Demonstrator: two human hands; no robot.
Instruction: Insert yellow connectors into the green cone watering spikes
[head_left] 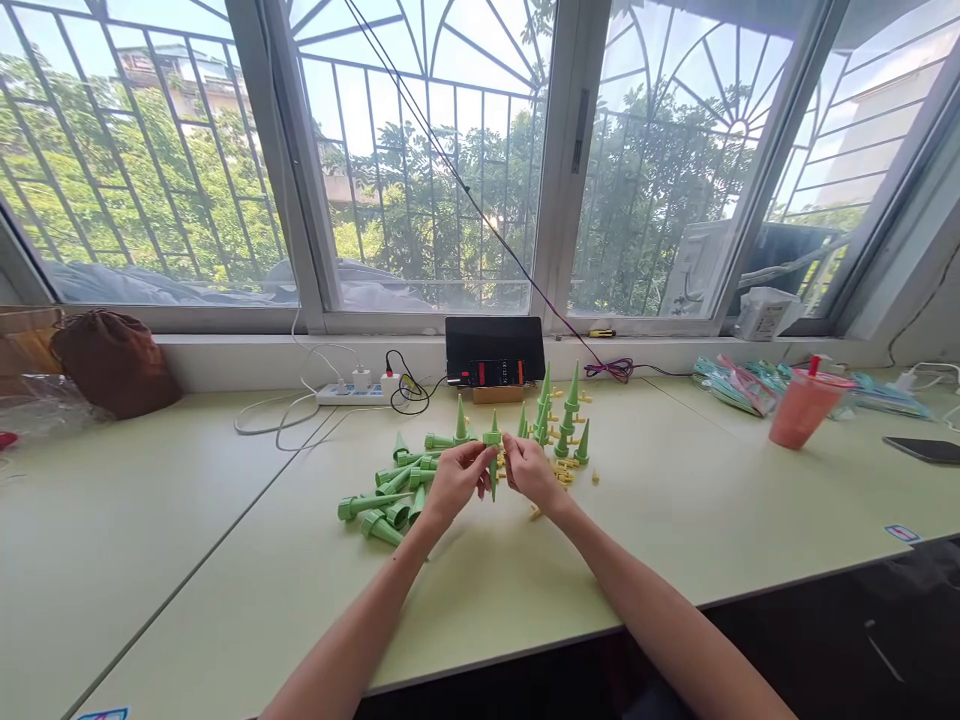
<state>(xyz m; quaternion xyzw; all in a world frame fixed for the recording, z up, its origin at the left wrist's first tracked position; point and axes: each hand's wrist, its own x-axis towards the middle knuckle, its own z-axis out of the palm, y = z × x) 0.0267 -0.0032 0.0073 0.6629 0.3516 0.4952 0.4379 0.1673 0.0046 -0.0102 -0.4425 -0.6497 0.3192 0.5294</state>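
Note:
My left hand (456, 480) is closed around the upper part of a green plant watering spike (493, 482), its tip pointing down. Close against the spike's head, my right hand (531, 468) is pinched shut; whatever lies between its fingertips is hidden. Left of my hands lies a heap of loose green spikes (375, 503), pointing various ways. Behind my right hand, several spikes (564, 432) stand upright, with yellow valves sticking out of their sides. Small yellow valves (564, 472) are scattered on the table beside my right hand.
A tablet (495, 340) leans at the window sill with a lit phone (491, 373) before it. A power strip (358, 393) with cables lies to the left. On the right are a red cup with straw (808, 405), plastic packets (739, 385) and a dark phone (924, 450).

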